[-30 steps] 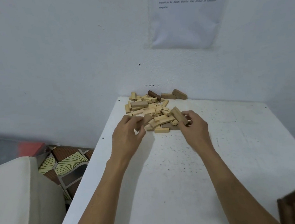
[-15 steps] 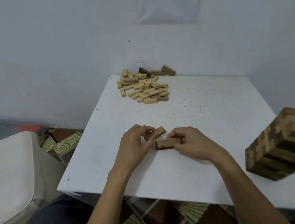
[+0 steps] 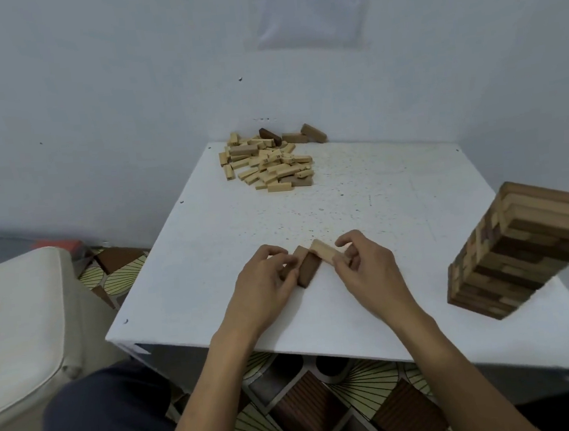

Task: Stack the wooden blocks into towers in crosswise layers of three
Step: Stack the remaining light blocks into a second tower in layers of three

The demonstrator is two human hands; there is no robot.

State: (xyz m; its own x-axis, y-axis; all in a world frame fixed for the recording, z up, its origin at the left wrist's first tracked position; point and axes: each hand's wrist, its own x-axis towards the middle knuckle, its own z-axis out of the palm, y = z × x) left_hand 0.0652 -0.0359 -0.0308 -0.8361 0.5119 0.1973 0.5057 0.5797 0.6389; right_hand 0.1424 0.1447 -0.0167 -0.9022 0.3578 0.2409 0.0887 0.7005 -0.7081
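Head view: at 6 o'clock on the table (image 3: pixel 377 190) the left hand (image 3: pixel 264 280) pinches a dark block (image 3: pixel 308 271) and the right hand (image 3: pixel 367 271) pinches a light block (image 3: pixel 326 254) against it — likely a new tower's first layer, which next needs them squared and a third from the 12 o'clock pile (image 3: pixel 268 167).

Cool, flat, rather dim light falls evenly, with no glare on the white square worktop (image 3: pixel 394 188). Shadows are faint and soft-edged. One lies under the left hand (image 3: pixel 265 282), which pinches a dark brown wooden block (image 3: pixel 309 269), and one under the right hand (image 3: pixel 367 270), which pinches a pale wooden block (image 3: pixel 326 255). Wide-angle bending tilts the tall tower of mixed light and dark wooden blocks (image 3: pixel 520 249) outward at the right edge and smears it. The white paper sheet (image 3: pixel 310 10) on the wall is blurred beyond reading.
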